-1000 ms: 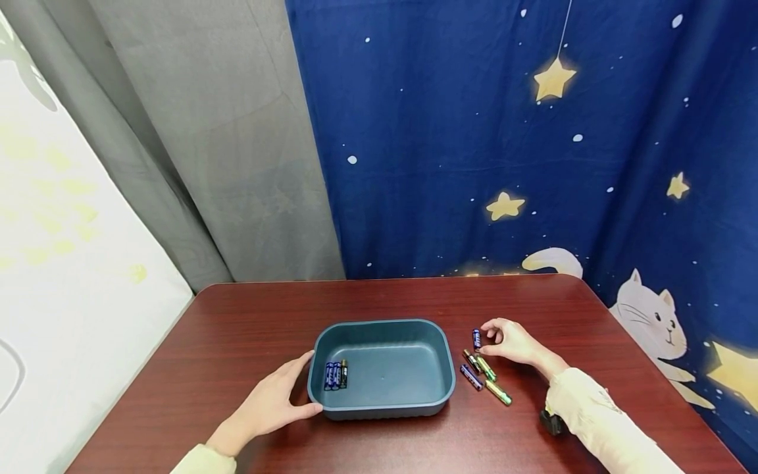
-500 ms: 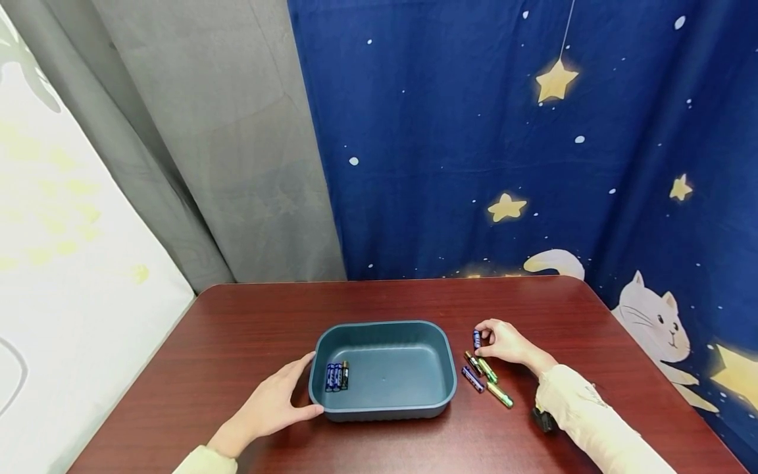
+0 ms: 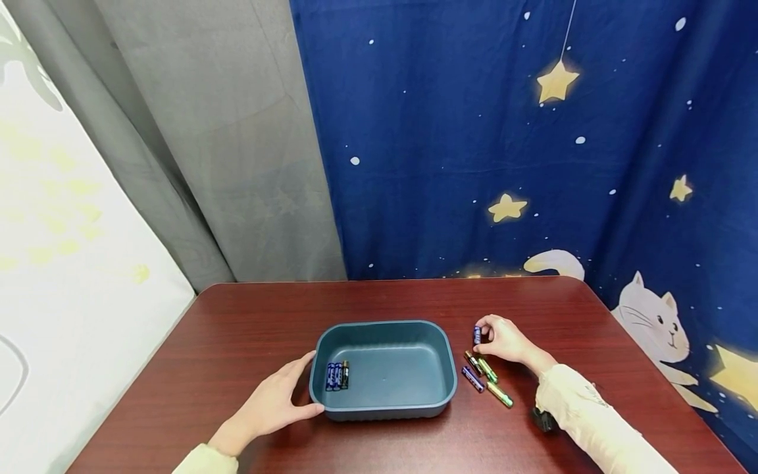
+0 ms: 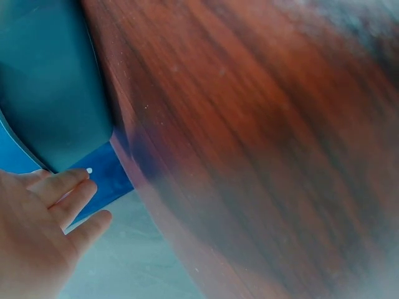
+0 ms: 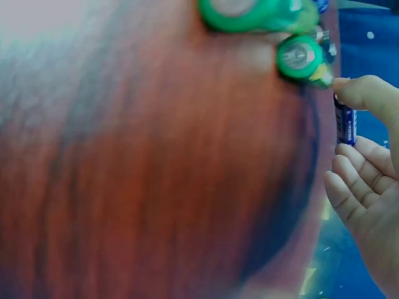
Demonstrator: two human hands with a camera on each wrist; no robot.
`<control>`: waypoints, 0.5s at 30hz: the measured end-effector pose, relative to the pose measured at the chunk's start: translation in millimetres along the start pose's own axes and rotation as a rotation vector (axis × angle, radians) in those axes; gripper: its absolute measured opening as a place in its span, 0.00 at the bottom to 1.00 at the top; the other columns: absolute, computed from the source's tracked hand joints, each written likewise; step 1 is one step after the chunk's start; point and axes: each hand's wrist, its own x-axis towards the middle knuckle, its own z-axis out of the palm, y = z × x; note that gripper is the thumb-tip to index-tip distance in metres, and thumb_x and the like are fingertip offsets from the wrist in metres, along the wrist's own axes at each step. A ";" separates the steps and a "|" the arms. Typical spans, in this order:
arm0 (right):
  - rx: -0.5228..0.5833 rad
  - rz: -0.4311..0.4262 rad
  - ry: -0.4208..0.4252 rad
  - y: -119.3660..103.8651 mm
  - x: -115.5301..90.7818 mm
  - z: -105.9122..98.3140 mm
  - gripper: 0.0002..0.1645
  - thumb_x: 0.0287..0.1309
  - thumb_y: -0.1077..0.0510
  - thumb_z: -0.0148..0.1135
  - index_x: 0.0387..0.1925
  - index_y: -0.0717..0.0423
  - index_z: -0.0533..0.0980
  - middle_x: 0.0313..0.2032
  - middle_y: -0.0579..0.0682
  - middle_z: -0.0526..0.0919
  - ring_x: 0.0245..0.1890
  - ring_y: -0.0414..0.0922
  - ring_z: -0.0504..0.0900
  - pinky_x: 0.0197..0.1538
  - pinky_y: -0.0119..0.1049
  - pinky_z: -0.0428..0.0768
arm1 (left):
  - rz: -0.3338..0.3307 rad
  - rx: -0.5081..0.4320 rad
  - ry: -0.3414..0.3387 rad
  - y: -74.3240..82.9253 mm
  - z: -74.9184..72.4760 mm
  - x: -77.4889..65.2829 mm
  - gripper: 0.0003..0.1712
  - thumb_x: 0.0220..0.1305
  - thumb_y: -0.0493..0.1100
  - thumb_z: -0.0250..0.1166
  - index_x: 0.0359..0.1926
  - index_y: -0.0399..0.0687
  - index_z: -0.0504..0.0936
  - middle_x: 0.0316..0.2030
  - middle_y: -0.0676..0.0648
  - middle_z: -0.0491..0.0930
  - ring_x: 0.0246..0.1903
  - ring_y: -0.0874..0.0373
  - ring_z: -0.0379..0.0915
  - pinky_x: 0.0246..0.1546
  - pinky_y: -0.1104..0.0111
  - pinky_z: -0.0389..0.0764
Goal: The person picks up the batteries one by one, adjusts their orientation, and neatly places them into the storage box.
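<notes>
A blue battery (image 3: 477, 335) is pinched between the thumb and fingertips of my right hand (image 3: 503, 338). The right wrist view also has this blue battery (image 5: 345, 122) between the thumb and fingers. My left hand (image 3: 274, 401) rests its extended fingers and thumb against the left side of a dark teal plastic bin (image 3: 391, 413). Inside the bin, at its left end, two blue batteries (image 3: 334, 376) and a black one (image 3: 345, 374) lie side by side. In the left wrist view, the left fingers (image 4: 68, 184) touch the bin wall (image 4: 56, 81).
Loose batteries lie right of the bin: a black one (image 3: 472, 360), a green one (image 3: 487, 369), a blue one (image 3: 472, 379) and a yellow-green one (image 3: 500, 394). All rest on a reddish-brown table (image 3: 266, 316). Curtains (image 3: 414, 164) hang behind it.
My right hand has moved slightly left and its fingers have closed on the blue battery, which is now a little farther from me. The left hand and bin stay put.
</notes>
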 end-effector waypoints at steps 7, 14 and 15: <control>0.007 -0.063 0.064 -22.8 6.5 -10.4 0.26 0.33 0.58 0.74 0.38 0.63 0.75 0.27 0.45 0.72 0.24 0.38 0.68 0.27 0.28 0.69 | -0.001 -0.002 0.001 1.8 -1.8 -0.8 0.53 0.43 0.68 0.65 0.67 0.51 0.59 0.58 0.48 0.69 0.56 0.51 0.66 0.51 0.52 0.70; 0.088 -0.149 0.063 -62.3 13.6 -16.9 0.25 0.35 0.59 0.74 0.39 0.62 0.75 0.28 0.48 0.73 0.26 0.42 0.70 0.26 0.27 0.70 | -0.008 -0.004 -0.005 1.9 -1.9 -0.9 0.53 0.43 0.68 0.64 0.67 0.51 0.59 0.59 0.48 0.68 0.56 0.51 0.66 0.51 0.51 0.70; 0.104 -0.162 0.055 -68.3 14.4 -17.0 0.25 0.35 0.59 0.74 0.39 0.62 0.75 0.28 0.48 0.73 0.26 0.42 0.70 0.25 0.27 0.70 | -0.008 -0.005 -0.005 1.9 -1.9 -1.0 0.53 0.43 0.68 0.64 0.67 0.51 0.59 0.59 0.48 0.68 0.56 0.51 0.66 0.51 0.51 0.70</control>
